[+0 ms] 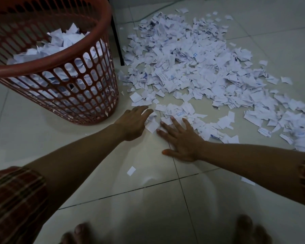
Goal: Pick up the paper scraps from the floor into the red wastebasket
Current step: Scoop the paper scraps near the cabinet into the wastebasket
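Your red wastebasket (88, 88) stands upright on the floor at upper left: lattice plastic walls, solid rim, already more than half full of white scraps. The paper scraps (192, 67) lie to its right in one broad, dense heap, torn white pieces, some with blue print. Thinner strays trail toward you; a single scrap (131, 171) lies apart, nearest.

The basket (81, 81) is red plastic lattice with a smooth rim. The scraps (192, 67) are thin white matt paper, some printed blue. The floor (148, 199) is pale glossy tile. The sleeves (14, 196) look like woven plaid cloth, though blurred.
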